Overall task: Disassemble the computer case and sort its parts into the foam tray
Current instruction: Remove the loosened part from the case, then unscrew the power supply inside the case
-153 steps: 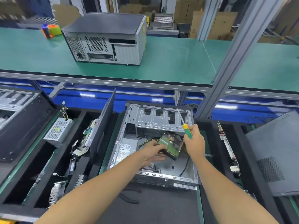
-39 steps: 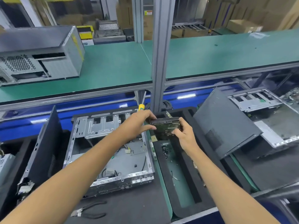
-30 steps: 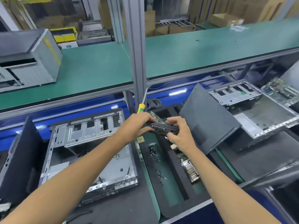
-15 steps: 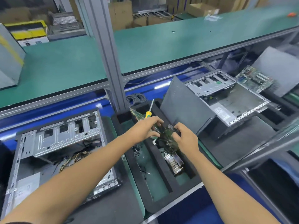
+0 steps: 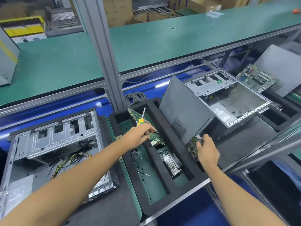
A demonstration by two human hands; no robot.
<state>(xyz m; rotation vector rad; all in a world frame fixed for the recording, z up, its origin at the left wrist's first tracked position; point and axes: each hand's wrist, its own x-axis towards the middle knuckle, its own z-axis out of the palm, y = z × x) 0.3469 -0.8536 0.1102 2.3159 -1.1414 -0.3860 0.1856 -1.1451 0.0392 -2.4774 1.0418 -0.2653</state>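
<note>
My right hand [image 5: 207, 151] curls round a hard drive [image 5: 193, 146], its green circuit-board face turned toward me, and holds it on edge at the near right corner of the black foam tray [image 5: 172, 139], tucked against the foot of a grey side panel [image 5: 182, 115] that leans upright in the tray's rightmost slot. My left hand [image 5: 138, 136] is well apart from it, over the tray's middle compartment. It grips a screwdriver [image 5: 141, 118] with a yellow and green handle, shaft pointing up and away, while my fingertips [image 5: 152, 130] reach down to a green circuit board [image 5: 151, 132] lying slanted along that compartment. I cannot tell whether they actually touch the board.

Nearer to me in the same compartment lies a finned metal heatsink [image 5: 172, 162]. The left compartment holds small dark bits and what look like cable ties; they are too small to name surely.

Left of the tray, under my left forearm, lies the opened computer case [image 5: 53, 144], its bare metal chassis on its side with yellow and black wires [image 5: 71, 160] spilling across the inside. Right of the leaning panel lies another open chassis [image 5: 228, 101], and beyond it a green motherboard [image 5: 256, 78] propped on a further grey panel. A green-topped bench [image 5: 162, 41] runs across behind, carried on a grey aluminium post [image 5: 104, 51], with a coil of grey cable [image 5: 135, 97] at its foot.
</note>
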